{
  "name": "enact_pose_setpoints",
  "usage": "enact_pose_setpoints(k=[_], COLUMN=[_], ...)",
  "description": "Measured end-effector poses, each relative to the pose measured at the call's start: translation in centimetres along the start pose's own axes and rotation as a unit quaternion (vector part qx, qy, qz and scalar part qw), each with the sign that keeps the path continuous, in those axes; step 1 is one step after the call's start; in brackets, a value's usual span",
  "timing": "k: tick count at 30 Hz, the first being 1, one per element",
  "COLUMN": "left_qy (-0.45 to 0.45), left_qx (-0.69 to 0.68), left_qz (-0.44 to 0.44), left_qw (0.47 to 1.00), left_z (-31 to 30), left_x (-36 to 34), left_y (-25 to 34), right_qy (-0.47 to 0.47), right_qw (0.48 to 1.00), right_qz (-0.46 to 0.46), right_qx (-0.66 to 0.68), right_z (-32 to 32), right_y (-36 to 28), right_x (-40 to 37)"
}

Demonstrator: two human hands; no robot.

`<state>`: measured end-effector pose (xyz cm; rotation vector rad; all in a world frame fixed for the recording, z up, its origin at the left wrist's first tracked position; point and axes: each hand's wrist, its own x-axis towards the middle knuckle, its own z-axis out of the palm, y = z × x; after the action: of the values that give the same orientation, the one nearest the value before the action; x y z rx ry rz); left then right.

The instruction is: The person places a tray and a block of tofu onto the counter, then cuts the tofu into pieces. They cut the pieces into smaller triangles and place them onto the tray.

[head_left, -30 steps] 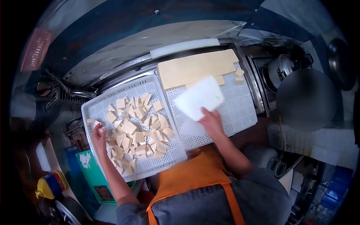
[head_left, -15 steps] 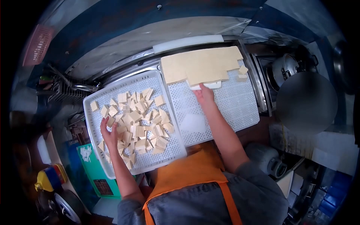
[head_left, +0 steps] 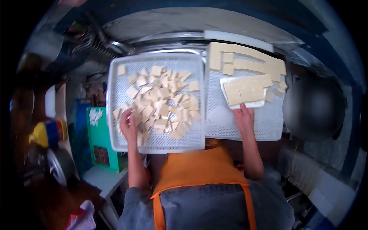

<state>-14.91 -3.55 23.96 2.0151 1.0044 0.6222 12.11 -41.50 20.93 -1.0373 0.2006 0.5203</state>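
Observation:
My right hand [head_left: 244, 115] grips the near edge of a thin white board [head_left: 255, 104]. Slabs of pale tofu [head_left: 247, 90], with cut lines across them, lie on that board, which is slightly turned. Behind it, more sheet tofu [head_left: 278, 67] rests in the right-hand perforated white tray [head_left: 245, 132]. My left hand [head_left: 129, 124] is at the near left side of a heap of cut tofu pieces [head_left: 163, 94] in the left perforated tray [head_left: 172, 148]. Its fingers and thumb are apart, touching or just beside the pieces; blur hides the exact contact.
A dark rounded shape [head_left: 314, 109] stands right of the trays. To the left are a green container [head_left: 101, 132], a yellow bottle [head_left: 40, 134] and a metal pot lid [head_left: 59, 166]. A white bar [head_left: 239, 40] lies along the back edge.
The view has swung, shifting the trays rightward. My right hand has drawn the board out from the tofu sheet, carrying tofu slabs and leaving a gap behind. My left hand stays by the heap.

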Motion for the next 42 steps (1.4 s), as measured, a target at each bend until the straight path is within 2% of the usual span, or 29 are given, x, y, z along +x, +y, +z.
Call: enact_pose_setpoints(k=[2, 3, 4, 6, 8, 10, 12, 15, 18, 20, 21, 22, 23, 25, 27, 28, 30, 32, 34, 37, 40, 42], left_qy=[-0.014, -0.035, -0.057, -0.149, -0.245, -0.273, -0.240, -0.172, -0.103, -0.022, 0.003, 0.017, 0.048, 0.051, 0.048, 0.039, 0.041, 0.008, -0.036, -0.142, -0.255, -0.320], left_qx=[-0.092, -0.146, -0.202, -0.222, -0.295, -0.307, -0.352, -0.448, -0.363, -0.381, -0.354, -0.323, -0.284, -0.223, -0.229, -0.247, -0.197, -0.202, -0.181, -0.211, -0.217, -0.201], left_qz=[-0.020, -0.063, -0.105, -0.196, -0.253, -0.277, -0.343, -0.336, -0.308, -0.324, -0.317, -0.288, -0.294, -0.228, -0.221, -0.193, -0.170, -0.127, -0.081, -0.004, 0.053, 0.124], left_qw=[0.995, 0.987, 0.972, 0.943, 0.888, 0.869, 0.837, 0.810, 0.873, 0.866, 0.880, 0.901, 0.911, 0.946, 0.947, 0.949, 0.965, 0.971, 0.979, 0.967, 0.941, 0.918], left_z=[0.7, 1.0, 1.4, 1.6, 2.4, 2.9, 3.0, 2.2, 0.4, -1.2, -1.8, -2.3, -2.5, -2.6, -2.2, -1.8, -0.3, 1.3, 3.7, 9.4, 17.1, 23.2], left_x=[-1.1, -1.7, -2.2, -3.0, -3.9, -4.6, -5.0, -5.3, -4.4, -3.5, -3.2, -3.2, -3.0, -3.1, -3.1, -3.2, -3.0, -2.0, -0.5, 2.2, 5.3, 6.8], left_y=[0.0, 0.4, 1.0, 2.7, 3.5, 4.5, 4.4, 3.1, 0.8, 1.2, 0.3, -1.3, -1.1, -1.6, -2.0, -2.3, -1.3, -1.5, 1.1, 6.3, 11.8, 15.3], right_qy=[0.001, 0.002, -0.050, -0.150, -0.250, -0.294, -0.338, -0.384, -0.404, -0.403, -0.396, -0.383, -0.346, -0.252, -0.101, -0.030, 0.102, 0.195, 0.264, 0.318, 0.318, 0.320], right_qw=[0.983, 0.961, 0.921, 0.798, 0.750, 0.720, 0.706, 0.695, 0.707, 0.732, 0.750, 0.768, 0.797, 0.853, 0.957, 0.986, 0.994, 0.979, 0.963, 0.946, 0.945, 0.944], right_qz=[0.008, 0.004, -0.009, -0.044, -0.149, -0.229, -0.217, -0.240, -0.262, -0.241, -0.218, -0.197, -0.151, -0.062, -0.018, -0.001, -0.017, -0.025, -0.043, -0.054, -0.054, -0.042], right_qx=[-0.185, -0.276, -0.386, -0.582, -0.594, -0.585, -0.584, -0.559, -0.519, -0.494, -0.483, -0.473, -0.471, -0.453, -0.271, -0.165, -0.040, -0.049, -0.020, -0.044, -0.049, -0.074], right_z=[1.1, 1.4, 1.9, 3.7, 8.2, 11.6, 13.9, 17.0, 18.8, 18.9, 18.7, 18.3, 17.5, 15.0, 10.2, 7.7, 3.1, -3.2, -7.1, -11.2, -13.3, -14.5], right_y=[1.0, 1.2, 1.5, 2.4, 2.6, 3.6, 4.6, 4.7, 4.6, 4.2, 3.7, 3.1, 2.4, 1.6, 2.1, 2.1, -0.2, -1.8, -4.0, -5.8, -6.8, -6.7], right_x=[-2.4, -3.4, -4.2, -5.7, -8.0, -9.5, -10.1, -9.8, -8.8, -8.3, -8.0, -7.6, -7.2, -6.4, -4.9, -4.4, -4.1, -4.4, -5.9, -8.1, -8.7, -8.1])
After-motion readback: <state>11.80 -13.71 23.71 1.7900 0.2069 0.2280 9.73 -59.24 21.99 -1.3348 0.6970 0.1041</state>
